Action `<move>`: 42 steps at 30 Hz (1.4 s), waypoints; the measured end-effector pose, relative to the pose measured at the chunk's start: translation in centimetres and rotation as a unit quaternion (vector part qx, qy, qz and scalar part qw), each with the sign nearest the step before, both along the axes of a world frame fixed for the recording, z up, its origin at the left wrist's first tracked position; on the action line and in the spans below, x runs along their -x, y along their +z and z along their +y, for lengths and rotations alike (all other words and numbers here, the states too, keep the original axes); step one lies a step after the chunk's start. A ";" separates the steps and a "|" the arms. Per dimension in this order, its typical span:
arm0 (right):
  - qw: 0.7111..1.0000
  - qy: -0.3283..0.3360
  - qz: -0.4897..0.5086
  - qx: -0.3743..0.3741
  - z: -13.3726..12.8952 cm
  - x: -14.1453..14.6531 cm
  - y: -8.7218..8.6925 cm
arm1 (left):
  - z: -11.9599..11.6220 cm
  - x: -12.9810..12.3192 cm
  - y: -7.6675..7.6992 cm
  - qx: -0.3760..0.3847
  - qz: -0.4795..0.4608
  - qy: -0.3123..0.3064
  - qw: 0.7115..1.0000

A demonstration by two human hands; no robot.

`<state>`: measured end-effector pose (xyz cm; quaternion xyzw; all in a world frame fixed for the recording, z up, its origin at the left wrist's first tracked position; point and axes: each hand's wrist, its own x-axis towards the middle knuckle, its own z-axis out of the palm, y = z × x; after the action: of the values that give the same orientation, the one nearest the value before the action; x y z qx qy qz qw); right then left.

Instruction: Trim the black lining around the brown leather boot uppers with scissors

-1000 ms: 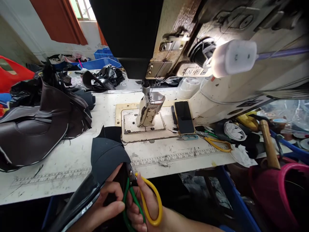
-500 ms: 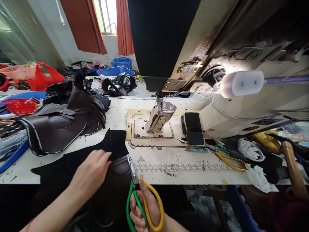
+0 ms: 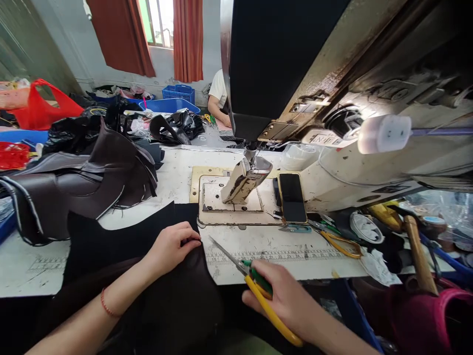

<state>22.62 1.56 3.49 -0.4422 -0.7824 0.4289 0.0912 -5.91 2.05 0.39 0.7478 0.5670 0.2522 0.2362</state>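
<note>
Had the left hand (image 3: pixel 173 249) pinched onto the right edge of a black sheet (image 3: pixel 118 241), with thumb and fingertips bunched around a thin bit of it, and wore a braided-looking red bracelet (image 3: pixel 108 301) on that wrist. Gripped the scissors (image 3: pixel 244 270) in the right hand (image 3: pixel 279 288), with palm and fingers wrapped around smooth yellow and green handles. Had the slim metal blades angled up and left, with the tip near the sheet's edge but apart from it, over the ruler (image 3: pixel 295 255) printed on the scuffed white table (image 3: pixel 177 180).

Had the sheet spread across the near side of the table and draped over the front, pretty floppy stuff, matte and fabric-looking up top, smoother and very dark brown lower down, with a curvy outline and one pointy corner. Couldn't make out the bottom end in the shadow.

Saw a chipped cream-and-steel post (image 3: pixel 247 180) just beyond, below the flat black machine head (image 3: pixel 281 59). Spotted softly folded brown leathery pieces (image 3: pixel 88 192) with thin pale edging on the left, then a flat glossy phone (image 3: pixel 292 197), teal snips (image 3: pixel 297 229), crumpled white tissue (image 3: pixel 379 266) and a rounded wooden handle (image 3: pixel 419 254) over on the right. Also noticed a co-worker's white sleeve (image 3: pixel 219 88) across the way, partly hidden behind the machine head
</note>
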 end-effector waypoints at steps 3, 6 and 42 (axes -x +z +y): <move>0.943 0.032 -0.152 -0.294 2.3 -0.4 0.5 | -0.2 0.2 -0.3 -0.015 -0.027 -0.006 1.000; 0.883 0.087 -0.203 -0.414 3.8 -0.1 -0.1 | -0.5 0.4 -0.5 -0.031 -0.046 -0.004 0.998; 0.797 0.382 -0.317 -0.344 11.2 9.0 2.9 | 0.8 1.2 0.2 0.099 -0.259 0.064 0.959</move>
<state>13.62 12.73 6.40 -0.1585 -0.9690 -0.0324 -0.1867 -7.13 2.87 0.56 0.5921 0.5551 0.3943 0.4310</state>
